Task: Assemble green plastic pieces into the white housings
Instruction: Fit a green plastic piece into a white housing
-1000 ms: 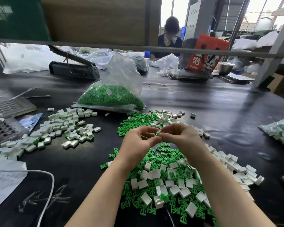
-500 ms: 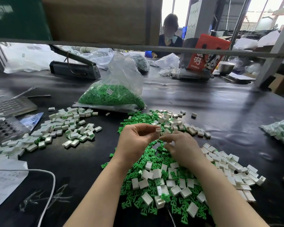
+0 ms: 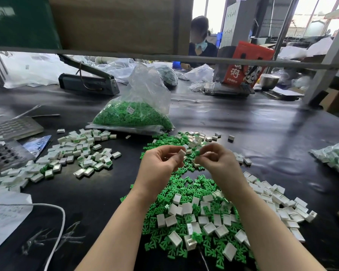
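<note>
My left hand pinches one white housing between thumb and fingertips, while my right hand pinches one green piece just beside it; the two parts are close but not yet joined. I judge they are raised above the table and turned toward each other so the green piece can be lined up with the housing's open side before being pushed in.

Directly beneath my wrists lies the mixed pile of loose green pieces and empty housings, far too many to count, kept within easy reach of both hands. To my left sits a separate heap of finished housings, many showing a green edge, apparently set apart so done work stays clear of raw stock. Behind the pile stands one clear bag of green pieces, its neck open. A second bag holding white and green parts lies at the far right edge. One heat sealer rests farther back, and one other person sits across the table. Most of the stock remains unassembled.
</note>
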### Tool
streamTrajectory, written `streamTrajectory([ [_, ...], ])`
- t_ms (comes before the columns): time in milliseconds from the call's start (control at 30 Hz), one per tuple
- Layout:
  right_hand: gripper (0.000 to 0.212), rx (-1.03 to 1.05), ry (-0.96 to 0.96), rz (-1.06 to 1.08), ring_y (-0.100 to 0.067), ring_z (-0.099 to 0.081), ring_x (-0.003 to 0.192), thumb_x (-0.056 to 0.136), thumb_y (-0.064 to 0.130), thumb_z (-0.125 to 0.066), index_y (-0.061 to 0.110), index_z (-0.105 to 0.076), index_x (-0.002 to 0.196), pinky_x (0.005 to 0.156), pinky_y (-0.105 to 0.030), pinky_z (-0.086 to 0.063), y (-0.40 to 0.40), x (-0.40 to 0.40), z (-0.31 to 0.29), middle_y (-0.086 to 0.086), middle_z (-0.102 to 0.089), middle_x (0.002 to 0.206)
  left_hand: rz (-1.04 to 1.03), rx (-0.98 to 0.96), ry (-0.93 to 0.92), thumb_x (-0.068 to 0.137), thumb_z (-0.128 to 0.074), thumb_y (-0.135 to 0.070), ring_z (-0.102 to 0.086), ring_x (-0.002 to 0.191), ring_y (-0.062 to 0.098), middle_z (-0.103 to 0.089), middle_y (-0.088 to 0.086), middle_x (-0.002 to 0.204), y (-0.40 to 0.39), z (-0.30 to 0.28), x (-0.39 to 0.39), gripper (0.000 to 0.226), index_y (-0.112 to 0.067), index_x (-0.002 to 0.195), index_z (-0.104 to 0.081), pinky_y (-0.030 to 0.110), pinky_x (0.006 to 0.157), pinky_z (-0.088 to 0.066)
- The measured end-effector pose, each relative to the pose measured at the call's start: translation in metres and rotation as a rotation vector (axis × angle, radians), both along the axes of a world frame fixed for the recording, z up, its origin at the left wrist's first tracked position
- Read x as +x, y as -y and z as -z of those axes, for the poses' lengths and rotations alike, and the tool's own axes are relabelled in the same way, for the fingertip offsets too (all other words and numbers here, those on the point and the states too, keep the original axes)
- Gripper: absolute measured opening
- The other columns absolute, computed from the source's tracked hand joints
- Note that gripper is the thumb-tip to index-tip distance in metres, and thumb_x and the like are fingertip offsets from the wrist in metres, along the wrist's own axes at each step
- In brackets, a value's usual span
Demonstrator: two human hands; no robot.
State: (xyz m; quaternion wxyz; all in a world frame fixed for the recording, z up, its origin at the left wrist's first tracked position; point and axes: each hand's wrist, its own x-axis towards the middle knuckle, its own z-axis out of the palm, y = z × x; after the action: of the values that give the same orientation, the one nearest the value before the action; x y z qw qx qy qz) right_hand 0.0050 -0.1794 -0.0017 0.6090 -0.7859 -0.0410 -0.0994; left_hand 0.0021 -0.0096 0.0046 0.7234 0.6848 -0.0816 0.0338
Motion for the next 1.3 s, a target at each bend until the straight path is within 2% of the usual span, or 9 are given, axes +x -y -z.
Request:
streamTrajectory([
  [67,0.013,0.153,0.025,-0.023,-0.005,-0.065,0.065,0.085,0.001,-0.070,0.012,-0.064,0.087,0.057,-0.012,-0.047,-0.001,-0.002,-0.003,-0.005,-0.069,0.078,-0.004,-0.006,-0.004,0.087,-0.071,-0.013,-0.068,0.072,0.013,-0.075,0.009,0.087,0.000,0.000,0.000,0.012,-0.011,0.098,-0.074,0.018,0.065,-0.054],
  [200,0.014,0.222,0.031,-0.052,0.003,-0.053,0.054,0.084,0.003,-0.071,0.015,-0.065,0.081,0.052,-0.012,-0.043,-0.003,-0.002,-0.007,0.011,-0.061,0.062,-0.005,0.014,-0.004,0.087,-0.070,-0.012,-0.068,0.072,0.014,-0.074,0.011,0.087,0.002,0.000,-0.001,0.012,-0.010,0.098,-0.072,0.019,0.065,-0.055],
  [300,0.014,0.243,0.035,-0.050,0.003,-0.051,0.053,0.084,0.001,-0.070,0.013,-0.064,0.082,0.052,-0.013,-0.042,-0.004,-0.002,-0.008,0.014,-0.058,0.059,-0.006,0.025,0.000,0.086,-0.071,-0.013,-0.069,0.072,0.015,-0.073,0.012,0.086,0.001,-0.001,-0.002,0.011,-0.008,0.096,-0.070,0.020,0.066,-0.056],
  [433,0.023,0.285,0.058,-0.077,-0.005,-0.053,0.059,0.085,-0.006,-0.065,0.016,-0.065,0.094,0.054,-0.015,-0.043,-0.008,-0.005,-0.009,-0.005,-0.059,0.071,-0.013,0.048,0.004,0.085,-0.072,-0.015,-0.071,0.075,0.018,-0.074,0.014,0.085,0.001,-0.001,-0.002,0.012,-0.007,0.093,-0.070,0.022,0.068,-0.057],
  [533,0.018,0.273,0.090,-0.058,-0.019,-0.064,0.074,0.085,-0.001,-0.068,0.016,-0.068,0.092,0.062,-0.021,-0.051,-0.010,-0.006,-0.009,-0.018,-0.068,0.085,-0.011,0.033,-0.004,0.085,-0.072,-0.014,-0.072,0.077,0.020,-0.075,0.012,0.084,0.002,-0.002,-0.003,0.010,-0.007,0.092,-0.070,0.022,0.068,-0.057],
  [800,0.008,0.256,0.188,-0.004,-0.013,-0.071,0.078,0.087,0.005,-0.070,0.012,-0.066,0.088,0.071,-0.022,-0.054,-0.017,-0.006,-0.006,0.000,-0.074,0.080,-0.042,0.087,0.030,0.084,-0.074,-0.012,-0.071,0.072,0.020,-0.075,0.009,0.077,0.003,-0.003,-0.005,0.002,-0.014,0.083,-0.073,0.020,0.063,-0.055],
  [933,0.010,0.188,0.229,0.036,-0.018,-0.069,0.077,0.085,0.010,-0.073,0.016,-0.066,0.082,0.073,-0.028,-0.056,-0.021,-0.006,-0.005,-0.004,-0.072,0.080,-0.058,0.116,0.041,0.084,-0.075,-0.012,-0.072,0.073,0.025,-0.075,0.009,0.075,0.004,-0.003,-0.005,0.001,-0.012,0.084,-0.074,0.023,0.063,-0.056],
  [1033,0.010,0.199,0.238,0.032,-0.023,-0.069,0.080,0.084,0.008,-0.074,0.014,-0.066,0.083,0.076,-0.033,-0.057,-0.021,-0.005,-0.003,-0.007,-0.072,0.083,-0.049,0.092,0.038,0.084,-0.075,-0.010,-0.071,0.067,0.017,-0.075,0.009,0.074,0.003,-0.004,-0.005,0.001,-0.010,0.083,-0.075,0.019,0.059,-0.052],
  [1300,0.015,0.261,0.271,-0.012,-0.023,-0.069,0.083,0.083,0.006,-0.074,0.019,-0.067,0.083,0.077,-0.032,-0.055,-0.024,-0.006,-0.003,-0.004,-0.072,0.084,-0.036,-0.025,-0.016,0.082,-0.074,-0.004,-0.069,0.062,0.017,-0.074,0.018,0.077,0.003,-0.008,-0.007,0.002,-0.002,0.083,-0.074,0.018,0.056,-0.053],
])
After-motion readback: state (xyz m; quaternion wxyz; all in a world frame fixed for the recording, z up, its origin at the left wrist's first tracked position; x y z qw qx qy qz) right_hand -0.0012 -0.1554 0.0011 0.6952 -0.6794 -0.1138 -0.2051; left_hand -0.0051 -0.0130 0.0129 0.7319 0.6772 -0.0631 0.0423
